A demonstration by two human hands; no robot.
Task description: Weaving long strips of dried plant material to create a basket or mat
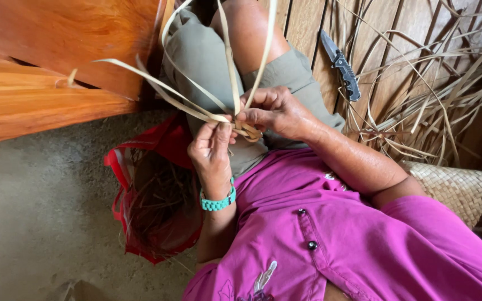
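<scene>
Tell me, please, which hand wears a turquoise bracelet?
The left hand, nearer the red bag: a turquoise bracelet circles its wrist; the right hand has none. Both pinch leaf strips.

Strips [227,78] in my fingers: pale straw-yellow. My shirt [330,234]: magenta, dark round buttons. Wristband [217,203]: turquoise. Shorts [207,56]: olive-grey. Bag [152,206], left: red with a whitish stripe. Basket [456,187], right: tan, woven check. Knife [341,71], far right: black. Bench [46,67]: orange-brown wood.
</scene>
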